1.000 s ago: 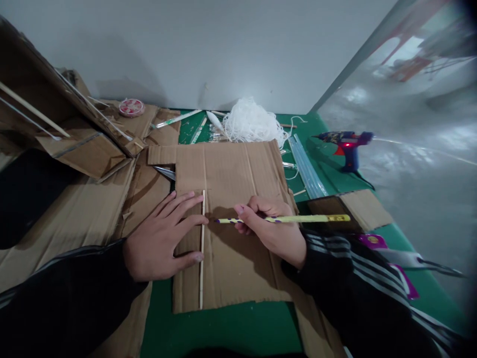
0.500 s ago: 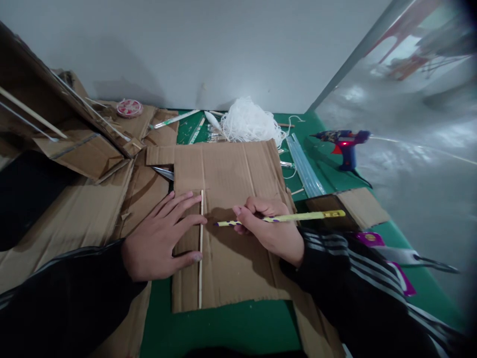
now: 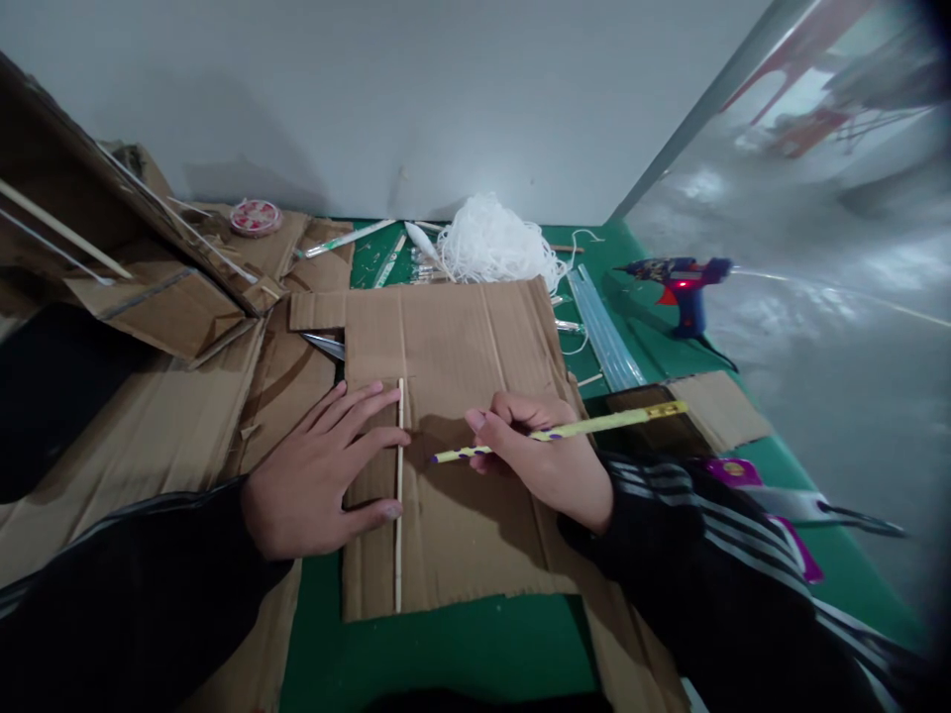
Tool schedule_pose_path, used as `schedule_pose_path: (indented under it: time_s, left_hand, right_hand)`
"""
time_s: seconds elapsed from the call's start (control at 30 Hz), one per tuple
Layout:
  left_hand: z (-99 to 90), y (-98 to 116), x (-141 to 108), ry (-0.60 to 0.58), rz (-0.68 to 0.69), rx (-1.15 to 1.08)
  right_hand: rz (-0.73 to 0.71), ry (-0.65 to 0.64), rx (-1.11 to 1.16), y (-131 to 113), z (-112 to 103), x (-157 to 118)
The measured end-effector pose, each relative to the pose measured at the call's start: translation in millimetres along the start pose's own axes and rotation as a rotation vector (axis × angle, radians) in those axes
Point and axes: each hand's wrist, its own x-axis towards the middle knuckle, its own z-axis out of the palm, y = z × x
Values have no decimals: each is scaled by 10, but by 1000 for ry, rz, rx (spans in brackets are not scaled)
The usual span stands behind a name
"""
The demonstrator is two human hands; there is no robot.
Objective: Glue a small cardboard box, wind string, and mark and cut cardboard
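Observation:
A flat piece of cardboard (image 3: 461, 337) lies in front of me on the green tabletop. Along its left side a thin wooden stick (image 3: 399, 564) runs roughly front to back. My left hand (image 3: 319, 480) rests with fingers spread on the cardboard, its fingertips and thumb touching the stick. Between the thumb and fingers of my right hand (image 3: 539, 451) is a yellow pencil with dark spots (image 3: 594, 424). Its dark tip points left, a short way right of the stick; I cannot tell whether it touches the cardboard.
A glue gun (image 3: 684, 287) with a lit red light stands at the right, near clear glue sticks (image 3: 605, 332). White string (image 3: 497, 243) is heaped at the back. A cardboard structure (image 3: 170, 307) rises at the left. A small cardboard box (image 3: 717, 411) sits beyond my right wrist.
The pencil has tilted, its tip slightly lower and its back end a little higher. My left hand stays on the stick.

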Motion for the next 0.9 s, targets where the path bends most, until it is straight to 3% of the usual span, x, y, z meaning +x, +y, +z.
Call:
schedule_pose_path:
  time_s: [0.17, 0.27, 0.43, 0.9]
  left_hand:
    - [-20, 12, 7, -10, -2, 1]
    - [-23, 10, 1, -13, -7, 4]
    - [-18, 7, -8, -8, -2, -1]
    - [-6, -8, -6, 4, -10, -37]
  right_hand:
    - [69, 9, -60, -73, 27, -162]
    - [94, 75, -36, 46, 65, -183]
    - [58, 80, -28, 207, 88, -146]
    - [59, 83, -60, 117, 84, -140]
